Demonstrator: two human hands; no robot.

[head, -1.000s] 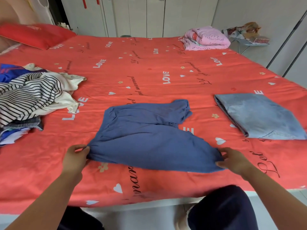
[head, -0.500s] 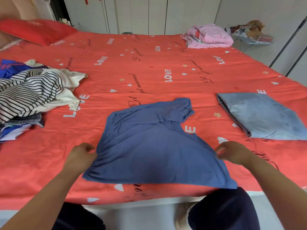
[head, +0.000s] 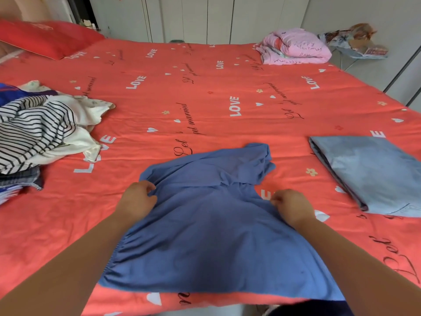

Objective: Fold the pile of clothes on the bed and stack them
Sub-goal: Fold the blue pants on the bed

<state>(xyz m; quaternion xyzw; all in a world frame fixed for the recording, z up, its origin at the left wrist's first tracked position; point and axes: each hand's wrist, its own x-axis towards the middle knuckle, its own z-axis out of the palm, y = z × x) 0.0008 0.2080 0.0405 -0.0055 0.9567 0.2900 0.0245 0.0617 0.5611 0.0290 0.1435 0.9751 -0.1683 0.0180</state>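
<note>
A pair of dark blue shorts [head: 211, 236] lies spread on the red bed [head: 205, 106], waistband toward the near edge. My left hand [head: 136, 199] grips the cloth at the shorts' left side, about halfway up. My right hand [head: 289, 205] pinches the fabric on the right side at the same height. Both sets of fingers are curled into the cloth. A folded light blue denim garment [head: 373, 174] sits to the right. An unfolded pile of clothes [head: 38, 133], with a striped top uppermost, lies at the left.
A red pillow [head: 47, 37] lies at the far left corner, and a folded pink blanket [head: 293, 46] at the far right. A bag of items [head: 355, 42] rests on a stand beyond the bed. White wardrobe doors [head: 205, 17] line the back wall.
Both hands left the waistband corners and moved forward up the shorts' sides. The shorts were drawn toward the near edge of the bed.
</note>
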